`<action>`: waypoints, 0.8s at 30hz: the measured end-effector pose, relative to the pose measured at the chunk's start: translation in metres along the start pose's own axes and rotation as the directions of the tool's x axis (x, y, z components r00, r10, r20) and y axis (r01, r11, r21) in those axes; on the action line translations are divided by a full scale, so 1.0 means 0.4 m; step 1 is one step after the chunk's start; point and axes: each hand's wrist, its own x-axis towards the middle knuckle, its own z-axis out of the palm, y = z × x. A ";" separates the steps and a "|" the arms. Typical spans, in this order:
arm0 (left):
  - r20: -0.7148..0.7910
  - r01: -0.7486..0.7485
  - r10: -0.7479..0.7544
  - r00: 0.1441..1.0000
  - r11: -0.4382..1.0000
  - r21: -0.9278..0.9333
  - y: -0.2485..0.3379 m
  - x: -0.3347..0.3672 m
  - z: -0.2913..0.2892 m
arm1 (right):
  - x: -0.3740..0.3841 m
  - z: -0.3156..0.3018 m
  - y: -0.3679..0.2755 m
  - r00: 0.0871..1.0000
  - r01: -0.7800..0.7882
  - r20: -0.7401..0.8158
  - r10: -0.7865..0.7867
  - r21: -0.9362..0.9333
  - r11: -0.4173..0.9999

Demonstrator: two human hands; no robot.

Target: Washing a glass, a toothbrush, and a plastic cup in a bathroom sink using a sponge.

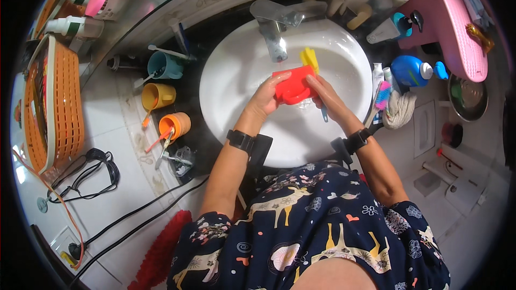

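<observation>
Over the white washbasin (pixel 258 142), just below the faucet (pixel 276 43), a red plastic mug (pixel 295 79) is held sideways between both hands. My left hand (pixel 265 95) is closed round its left side, thumb on top. On the right side, the fingers of my right hand (pixel 327 96) press against the mug. A brush with yellow bristles (pixel 309 60) shows behind the mug. Its blue handle (pixel 324 114) seems to come out under my right palm, so that hand appears to hold both. The mug's loop handle faces me. Its inside is hidden.
Left of the basin stand a teal cup (pixel 165 66), a yellow mug (pixel 159 96) and an orange cup (pixel 175 125) with toothbrushes. Bottles line the back edge. On the right are a blue bottle (pixel 408 71), a pink-and-blue brush (pixel 382 95) and a pink basket (pixel 457 37).
</observation>
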 end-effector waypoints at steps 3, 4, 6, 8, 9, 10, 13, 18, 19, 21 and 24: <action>0.011 0.031 -0.030 0.999 0.999 -0.030 0.005 -0.015 0.031 | 0.001 0.014 -0.006 0.994 0.099 -0.052 -0.096 0.062 0.993; 0.018 0.027 -0.026 0.999 0.999 -0.032 0.003 -0.022 0.045 | 0.001 0.018 -0.012 0.988 0.122 -0.109 -0.110 0.117 0.986; 0.032 0.024 -0.028 0.999 0.995 0.100 -0.011 -0.024 0.044 | 0.005 0.008 -0.019 0.999 0.001 -0.047 0.008 0.195 0.981; 0.069 0.046 -0.073 0.995 0.942 0.333 -0.019 -0.024 0.027 | -0.004 0.005 -0.032 0.992 -0.123 0.029 0.119 0.261 0.958; 0.070 0.047 -0.074 0.995 0.942 0.332 -0.011 -0.027 0.028 | -0.015 0.001 -0.046 0.978 -0.208 0.065 0.198 0.245 0.947; 0.078 0.098 -0.136 0.988 0.923 0.373 0.000 -0.032 0.031 | -0.025 -0.001 -0.054 0.956 -0.292 0.098 0.277 0.225 0.929; 0.070 0.110 -0.144 0.987 0.927 0.358 0.004 -0.027 0.039 | -0.042 0.022 -0.062 0.946 -0.324 0.119 0.303 0.265 0.908; -0.149 0.107 -0.122 0.981 0.989 -0.107 0.008 -0.005 0.036 | -0.016 0.023 -0.036 0.999 0.043 0.024 -0.043 -0.010 0.999; -0.135 0.116 -0.135 0.982 0.984 -0.138 0.008 -0.004 0.033 | -0.013 0.018 -0.025 0.999 0.041 0.025 -0.040 -0.012 0.999; -0.148 0.027 -0.041 0.988 0.995 -0.097 -0.014 0.000 0.062 | -0.003 0.010 -0.005 1.000 -0.018 -0.013 0.020 0.106 0.994; -0.078 -0.121 0.124 0.989 0.992 0.035 -0.020 -0.031 0.103 | -0.005 0.013 -0.021 0.992 -0.070 -0.074 0.097 0.307 0.949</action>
